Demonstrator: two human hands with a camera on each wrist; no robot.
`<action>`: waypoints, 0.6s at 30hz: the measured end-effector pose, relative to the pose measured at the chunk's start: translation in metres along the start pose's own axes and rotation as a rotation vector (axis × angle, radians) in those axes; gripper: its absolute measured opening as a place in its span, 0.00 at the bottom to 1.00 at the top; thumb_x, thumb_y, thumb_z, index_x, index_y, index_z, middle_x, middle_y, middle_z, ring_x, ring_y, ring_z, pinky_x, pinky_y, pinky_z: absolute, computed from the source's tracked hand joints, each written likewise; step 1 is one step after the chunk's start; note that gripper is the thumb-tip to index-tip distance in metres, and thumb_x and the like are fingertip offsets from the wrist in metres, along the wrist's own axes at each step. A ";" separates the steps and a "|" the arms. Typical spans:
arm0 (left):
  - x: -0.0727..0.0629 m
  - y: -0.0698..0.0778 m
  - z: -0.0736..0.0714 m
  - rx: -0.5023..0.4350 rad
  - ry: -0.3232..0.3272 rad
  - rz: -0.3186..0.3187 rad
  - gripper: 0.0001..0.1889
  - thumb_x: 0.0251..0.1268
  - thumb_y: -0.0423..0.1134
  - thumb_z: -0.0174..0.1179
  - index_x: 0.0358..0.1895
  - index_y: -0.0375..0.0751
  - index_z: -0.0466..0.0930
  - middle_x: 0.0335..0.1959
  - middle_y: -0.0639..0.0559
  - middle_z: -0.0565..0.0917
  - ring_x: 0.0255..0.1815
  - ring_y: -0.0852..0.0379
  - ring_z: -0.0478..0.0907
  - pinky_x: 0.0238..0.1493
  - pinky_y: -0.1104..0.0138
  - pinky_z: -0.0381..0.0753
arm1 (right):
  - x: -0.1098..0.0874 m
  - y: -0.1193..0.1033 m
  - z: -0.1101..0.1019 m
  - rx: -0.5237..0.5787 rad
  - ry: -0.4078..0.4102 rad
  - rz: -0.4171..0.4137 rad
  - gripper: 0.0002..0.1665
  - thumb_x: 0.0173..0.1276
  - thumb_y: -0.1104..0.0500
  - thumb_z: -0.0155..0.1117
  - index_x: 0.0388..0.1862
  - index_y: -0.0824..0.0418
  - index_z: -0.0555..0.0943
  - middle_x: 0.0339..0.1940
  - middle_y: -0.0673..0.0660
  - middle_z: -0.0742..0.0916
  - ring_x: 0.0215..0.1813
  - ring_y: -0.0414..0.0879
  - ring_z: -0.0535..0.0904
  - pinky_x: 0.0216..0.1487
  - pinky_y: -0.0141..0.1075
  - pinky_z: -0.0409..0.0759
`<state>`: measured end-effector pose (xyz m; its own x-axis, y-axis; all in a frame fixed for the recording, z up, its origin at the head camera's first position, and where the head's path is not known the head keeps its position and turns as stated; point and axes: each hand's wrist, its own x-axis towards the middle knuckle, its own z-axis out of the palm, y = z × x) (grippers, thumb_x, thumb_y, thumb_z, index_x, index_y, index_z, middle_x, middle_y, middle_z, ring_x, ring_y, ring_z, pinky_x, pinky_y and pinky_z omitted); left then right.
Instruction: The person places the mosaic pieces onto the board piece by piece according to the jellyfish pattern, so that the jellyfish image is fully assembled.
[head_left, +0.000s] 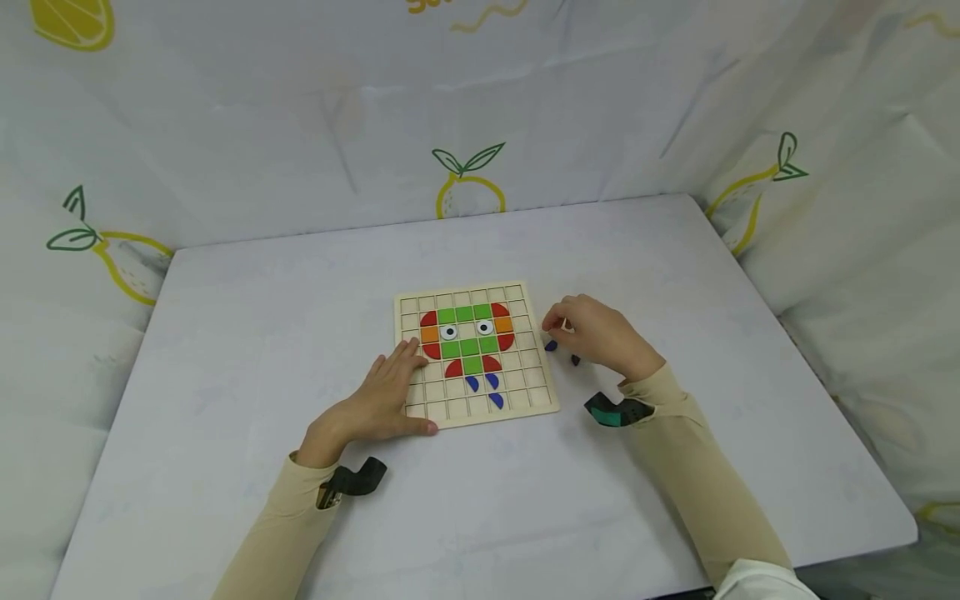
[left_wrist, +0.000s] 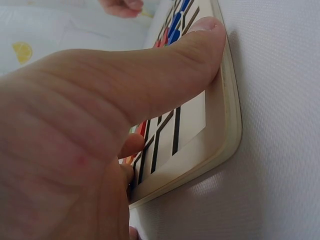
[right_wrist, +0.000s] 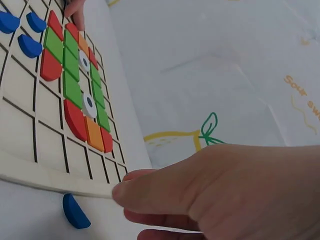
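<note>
A square wooden grid board (head_left: 532, 398) lies on the table, bearing a pattern of green squares (head_left: 472, 365), red rounded-corner pieces (head_left: 453, 368), orange squares (head_left: 429, 334) and two eye pieces (head_left: 448, 332). Three blue half-round pieces (head_left: 496, 401) sit on its nearer part. My left hand (head_left: 382, 400) rests on the board's left side, fingers extended, thumb along the front edge. Just off the right edge, my right hand (head_left: 600, 333) hovers with thumb and forefinger together; I cannot tell whether they hold a piece. Below its fingers lies a loose blue half-round piece (right_wrist: 76, 211).
Another dark blue piece (head_left: 576, 360) lies on the white table (head_left: 247, 358) by the right hand. A white cloth backdrop (head_left: 300, 125) with lemon prints rises behind and beside the table. Both wrists carry dark camera mounts (head_left: 358, 477).
</note>
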<state>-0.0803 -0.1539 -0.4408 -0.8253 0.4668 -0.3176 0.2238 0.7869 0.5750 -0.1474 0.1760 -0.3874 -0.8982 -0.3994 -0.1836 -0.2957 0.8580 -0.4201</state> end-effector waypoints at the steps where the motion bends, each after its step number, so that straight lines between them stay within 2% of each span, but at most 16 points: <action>1: 0.000 0.000 0.000 -0.003 -0.001 -0.002 0.52 0.53 0.52 0.76 0.76 0.38 0.55 0.85 0.41 0.38 0.86 0.42 0.32 0.83 0.42 0.34 | 0.001 0.002 0.001 -0.015 -0.026 0.013 0.10 0.71 0.62 0.64 0.47 0.62 0.87 0.43 0.57 0.87 0.44 0.50 0.79 0.40 0.38 0.81; 5: -0.001 0.000 0.000 -0.005 -0.003 -0.005 0.52 0.53 0.53 0.76 0.76 0.39 0.55 0.86 0.42 0.38 0.86 0.42 0.32 0.83 0.42 0.34 | 0.005 0.006 0.006 -0.056 -0.120 0.050 0.10 0.68 0.62 0.66 0.47 0.60 0.86 0.44 0.56 0.85 0.43 0.49 0.77 0.40 0.38 0.79; 9: -0.001 0.000 0.000 0.000 0.003 0.003 0.52 0.53 0.53 0.76 0.76 0.38 0.55 0.85 0.41 0.39 0.86 0.42 0.32 0.83 0.41 0.35 | 0.007 0.010 0.011 -0.083 -0.175 0.068 0.12 0.67 0.61 0.68 0.49 0.58 0.86 0.43 0.55 0.84 0.44 0.49 0.76 0.41 0.39 0.78; 13: -0.002 0.000 0.000 0.006 0.009 0.013 0.52 0.53 0.53 0.76 0.76 0.37 0.55 0.85 0.40 0.39 0.86 0.41 0.33 0.83 0.41 0.35 | 0.008 0.013 0.013 -0.083 -0.189 0.076 0.12 0.68 0.60 0.68 0.50 0.58 0.85 0.43 0.54 0.84 0.44 0.48 0.75 0.42 0.39 0.77; 18: -0.001 -0.001 0.000 0.004 0.014 0.018 0.52 0.53 0.52 0.76 0.76 0.37 0.56 0.85 0.39 0.39 0.86 0.40 0.33 0.82 0.40 0.35 | 0.010 0.015 0.015 -0.084 -0.162 0.072 0.10 0.71 0.58 0.65 0.48 0.59 0.85 0.42 0.55 0.83 0.42 0.48 0.75 0.39 0.37 0.77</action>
<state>-0.0795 -0.1551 -0.4406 -0.8285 0.4749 -0.2968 0.2405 0.7803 0.5773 -0.1564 0.1802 -0.4087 -0.8559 -0.3767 -0.3544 -0.2644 0.9076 -0.3261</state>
